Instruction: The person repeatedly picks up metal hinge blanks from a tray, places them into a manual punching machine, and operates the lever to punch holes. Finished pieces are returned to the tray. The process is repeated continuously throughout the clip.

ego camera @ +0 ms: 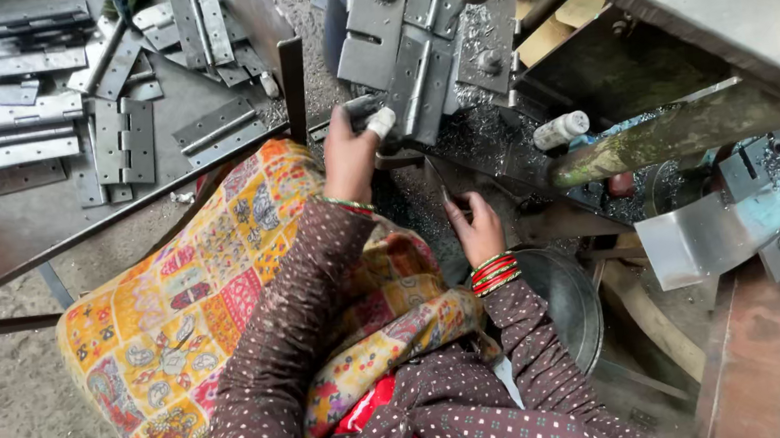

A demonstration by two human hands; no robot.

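The left hand (349, 155) is closing round a big steel hinge (409, 45) at the machine bed's (489, 139) near edge; it's looking heavy, stiff, sharp-edged, best gripped by its lower leaf. The right hand (477, 230) is resting lower, fingers curled; what it's holding, I cannot tell.

Left hand (348, 150) grips a hinge (411, 60) on the machine; right hand (476, 229) seemingly rests below.

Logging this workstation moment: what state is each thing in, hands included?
left hand: raised, gripping the lower edge of the large hinge, fingertip bandaged
right hand: low by the machine bed, grip unclear
large hinge: opened flat, held against the machine
loose hinges: scattered on the metal table, mostly opened flat
metal bowl: contents hidden
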